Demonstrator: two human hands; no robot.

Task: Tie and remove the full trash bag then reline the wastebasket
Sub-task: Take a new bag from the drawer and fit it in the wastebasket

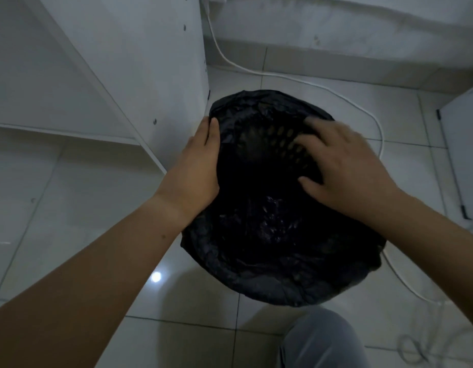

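Note:
A round wastebasket (278, 139) with a perforated wall stands on the tiled floor. A black trash bag (270, 272) lines it and is folded down over the rim all round. My left hand (201, 166) lies flat against the bag at the basket's left rim, fingers together. Over the right side of the opening, my right hand (344, 166) is blurred, fingers spread and pressing the bag inside the basket. The bottom of the basket is too dark to make out.
A white cabinet (129, 65) stands close to the basket's left. A white cable (256, 71) runs along the floor behind and to the right of the basket. A white door (466, 155) is at the right edge. My knee (320, 341) is at the bottom.

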